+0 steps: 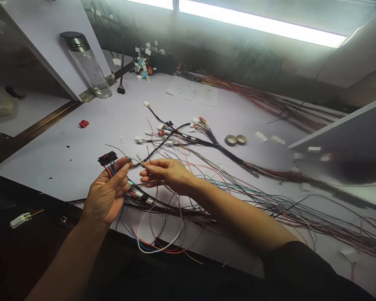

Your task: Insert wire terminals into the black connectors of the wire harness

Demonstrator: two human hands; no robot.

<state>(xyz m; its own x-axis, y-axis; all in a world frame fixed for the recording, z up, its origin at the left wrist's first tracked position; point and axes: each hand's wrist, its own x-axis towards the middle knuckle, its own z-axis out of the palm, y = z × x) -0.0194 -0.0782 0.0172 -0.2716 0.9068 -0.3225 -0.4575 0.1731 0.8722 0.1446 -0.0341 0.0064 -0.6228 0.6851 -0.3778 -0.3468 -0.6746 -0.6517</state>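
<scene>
Hold the black rectangular plastic connector (107, 158) steady in the left hand's (108, 194) clenched fingers above the white tabletop's (50, 161) near edge. Line up the thin metal-tipped wire (141, 161), pinched in the right hand's (166, 173) fingertips just beside it, squarely. Mind the loose tangle of coloured wires (175, 209) beneath, a likely snag.
</scene>
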